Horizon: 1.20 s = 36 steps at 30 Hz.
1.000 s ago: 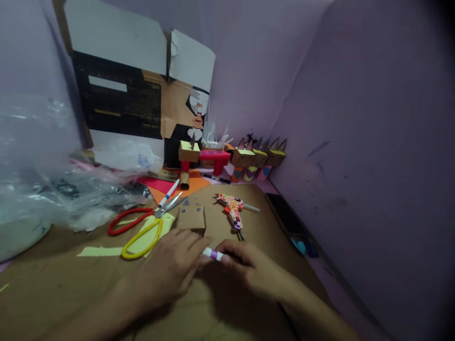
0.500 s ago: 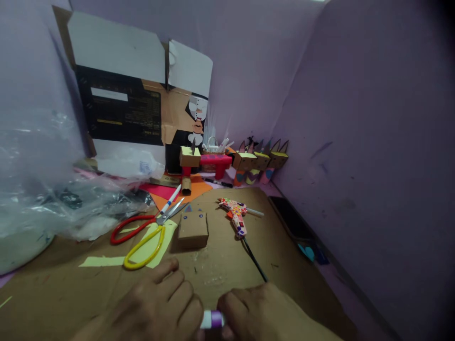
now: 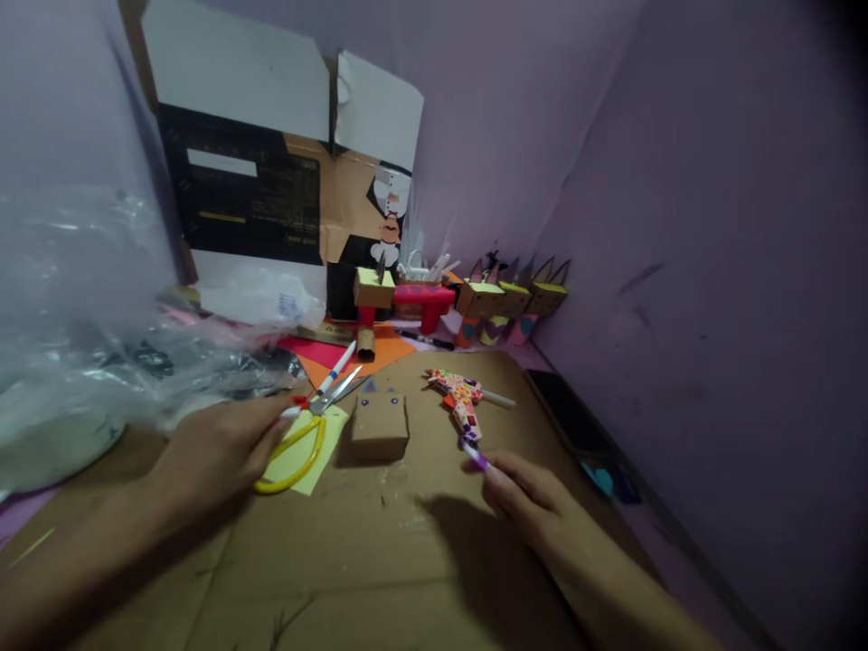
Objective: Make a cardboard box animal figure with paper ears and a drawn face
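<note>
My right hand (image 3: 529, 497) is closed in a pinch around a white-and-purple marker (image 3: 476, 454). Its end points up and left, just below the glue gun (image 3: 462, 398) with its floral pattern. My left hand (image 3: 217, 443) is also pinched, with a small white piece, seemingly the marker's cap, at its fingertips (image 3: 290, 413). That hand is over the red handle of the scissors (image 3: 293, 466), hiding most of it; the yellow handle shows. Between the hands sits a small cardboard box (image 3: 380, 427) with two drawn eyes and pointed ears.
Beneath everything lies a cardboard sheet (image 3: 353, 561). Pale yellow paper (image 3: 329, 443) is under the scissors. Crumpled clear plastic (image 3: 101, 334) fills the left side. At the back stand cardboard-headed figures (image 3: 481, 298) and an opened carton (image 3: 237, 199). A dark phone-like slab (image 3: 566, 411) lies along the right wall.
My hands, together on the marker at the near edge before, have moved apart and forward. The left went to the scissors, the right toward the glue gun with the marker. The view shifted slightly.
</note>
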Tool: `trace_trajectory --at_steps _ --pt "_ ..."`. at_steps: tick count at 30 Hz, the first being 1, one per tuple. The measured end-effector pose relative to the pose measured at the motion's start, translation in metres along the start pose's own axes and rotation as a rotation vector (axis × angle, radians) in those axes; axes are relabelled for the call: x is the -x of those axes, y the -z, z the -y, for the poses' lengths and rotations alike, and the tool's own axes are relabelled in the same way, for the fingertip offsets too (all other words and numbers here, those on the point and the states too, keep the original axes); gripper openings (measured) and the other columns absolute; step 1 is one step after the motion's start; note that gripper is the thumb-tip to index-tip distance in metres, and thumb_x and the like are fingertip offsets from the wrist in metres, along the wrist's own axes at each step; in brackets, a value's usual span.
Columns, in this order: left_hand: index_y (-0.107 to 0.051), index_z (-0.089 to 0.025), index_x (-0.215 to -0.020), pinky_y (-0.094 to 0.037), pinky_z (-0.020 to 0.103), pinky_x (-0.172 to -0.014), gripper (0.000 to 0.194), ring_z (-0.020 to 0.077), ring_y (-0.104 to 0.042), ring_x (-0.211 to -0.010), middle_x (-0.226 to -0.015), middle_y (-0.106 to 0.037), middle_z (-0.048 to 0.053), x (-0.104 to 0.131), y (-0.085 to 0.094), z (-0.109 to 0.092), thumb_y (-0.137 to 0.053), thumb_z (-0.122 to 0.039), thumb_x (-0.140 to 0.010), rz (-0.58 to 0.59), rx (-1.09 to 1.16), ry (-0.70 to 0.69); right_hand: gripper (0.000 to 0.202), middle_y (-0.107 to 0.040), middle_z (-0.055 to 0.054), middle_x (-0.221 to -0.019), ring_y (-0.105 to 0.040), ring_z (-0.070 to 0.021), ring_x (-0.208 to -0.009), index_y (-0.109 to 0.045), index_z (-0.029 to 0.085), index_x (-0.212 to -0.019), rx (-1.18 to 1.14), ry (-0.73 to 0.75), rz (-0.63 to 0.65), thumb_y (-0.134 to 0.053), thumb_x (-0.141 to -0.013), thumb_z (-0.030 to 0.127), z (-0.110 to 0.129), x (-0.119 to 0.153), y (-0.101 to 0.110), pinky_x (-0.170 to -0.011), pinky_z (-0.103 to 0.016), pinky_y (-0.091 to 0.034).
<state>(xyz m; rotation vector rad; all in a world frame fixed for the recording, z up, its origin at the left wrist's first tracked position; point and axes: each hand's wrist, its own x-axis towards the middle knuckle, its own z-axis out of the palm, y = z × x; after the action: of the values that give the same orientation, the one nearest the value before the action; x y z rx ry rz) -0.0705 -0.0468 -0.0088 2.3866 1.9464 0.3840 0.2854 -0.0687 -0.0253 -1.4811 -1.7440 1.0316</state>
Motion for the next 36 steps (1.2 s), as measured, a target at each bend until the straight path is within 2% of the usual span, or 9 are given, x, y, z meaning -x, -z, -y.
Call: trace_trajectory --at_steps 4,10,13,17,20,25,30,33,36 --pt "-0.053 -0.02 -0.125 -0.048 0.039 -0.07 0.04 0.032 -0.063 -0.094 -0.117 -0.063 0.014 -0.019 -0.005 -0.018 -0.037 -0.03 -0.09 0.053 -0.101 -0.019 0.05 -0.062 -0.001 -0.079 -0.048 -0.0111 -0.054 -0.052 0.029 -0.131 -0.286 0.076 -0.024 -0.058 -0.082 0.034 0.007 -0.018 -0.017 -0.047 -0.022 -0.039" --pt "-0.05 -0.006 -0.123 -0.045 0.044 -0.093 0.037 0.0273 -0.055 -0.111 -0.117 -0.061 0.019 0.035 -0.031 -0.062 -0.036 -0.019 -0.091 -0.205 0.136 -0.244 0.021 -0.061 0.0 -0.078 -0.05 -0.0091 -0.051 -0.071 0.028 -0.1 -0.382 0.257 -0.249 -0.058 -0.084 0.023 -0.016 -0.029 -0.027 -0.048 -0.025 -0.041" --pt "-0.035 -0.002 -0.136 -0.033 0.055 -0.104 0.053 0.0359 -0.034 -0.132 -0.137 -0.047 0.025 0.065 -0.048 -0.075 -0.045 -0.024 -0.088 -0.077 0.073 -0.447 0.016 -0.059 0.001 -0.07 -0.05 -0.0093 -0.047 -0.071 0.023 -0.093 -0.322 0.27 -0.367 -0.057 -0.085 0.023 -0.024 -0.029 -0.039 -0.047 -0.025 -0.04" --pt "-0.015 -0.007 -0.146 -0.016 0.057 -0.112 0.076 0.0331 -0.009 -0.143 -0.153 -0.021 0.02 0.081 -0.06 -0.092 -0.048 -0.041 -0.087 0.13 0.151 -0.494 0.017 -0.058 0.001 -0.077 -0.048 -0.0072 -0.046 -0.069 0.022 -0.091 -0.29 0.343 -0.32 -0.053 -0.087 0.02 -0.025 -0.028 -0.049 -0.046 -0.024 -0.038" --pt "-0.027 -0.011 -0.144 -0.018 0.058 -0.111 0.078 0.0327 -0.018 -0.141 -0.151 -0.029 0.018 0.078 -0.072 -0.13 -0.042 -0.061 -0.086 0.262 0.203 -0.603 0.018 -0.057 0.001 -0.078 -0.046 -0.0069 -0.046 -0.067 0.022 -0.089 -0.249 0.38 -0.293 -0.05 -0.087 0.019 -0.024 -0.028 -0.049 -0.046 -0.023 -0.037" --pt "-0.033 -0.011 -0.142 -0.023 0.058 -0.11 0.066 0.0301 -0.026 -0.139 -0.148 -0.035 0.017 0.059 -0.086 -0.181 -0.026 -0.054 -0.093 0.343 0.266 -0.656 0.02 -0.057 -0.001 -0.077 -0.048 -0.0095 -0.052 -0.067 0.021 -0.092 -0.142 0.422 -0.271 -0.047 -0.089 0.02 -0.029 -0.029 -0.049 -0.05 -0.024 -0.039" --pt "-0.026 -0.017 -0.145 -0.022 0.055 -0.112 0.067 0.0303 -0.022 -0.141 -0.153 -0.024 0.012 0.072 -0.065 -0.121 -0.05 -0.036 -0.086 0.415 0.105 -0.398 0.021 -0.059 -0.003 -0.078 -0.055 -0.0138 -0.062 -0.067 0.022 -0.095 -0.094 0.482 -0.195 -0.046 -0.09 0.019 -0.033 -0.029 -0.049 -0.057 -0.026 -0.042" --pt "-0.016 -0.024 -0.148 -0.027 0.056 -0.109 0.077 0.0312 -0.024 -0.14 -0.153 -0.022 0.009 0.11 -0.058 -0.059 -0.054 -0.029 -0.08 0.315 -0.05 -0.282 0.022 -0.059 -0.003 -0.076 -0.057 -0.0148 -0.065 -0.067 0.022 -0.096 -0.106 0.506 -0.178 -0.046 -0.09 0.019 -0.033 -0.029 -0.049 -0.059 -0.027 -0.044" --pt "-0.035 -0.016 -0.143 -0.038 0.06 -0.099 0.061 0.0375 -0.036 -0.133 -0.147 -0.036 0.018 0.146 -0.053 -0.008 -0.045 -0.033 -0.086 0.185 -0.272 0.026 0.022 -0.059 -0.003 -0.075 -0.056 -0.0154 -0.064 -0.068 0.022 -0.094 -0.118 0.497 -0.178 -0.046 -0.09 0.022 -0.034 -0.03 -0.051 -0.058 -0.028 -0.044"
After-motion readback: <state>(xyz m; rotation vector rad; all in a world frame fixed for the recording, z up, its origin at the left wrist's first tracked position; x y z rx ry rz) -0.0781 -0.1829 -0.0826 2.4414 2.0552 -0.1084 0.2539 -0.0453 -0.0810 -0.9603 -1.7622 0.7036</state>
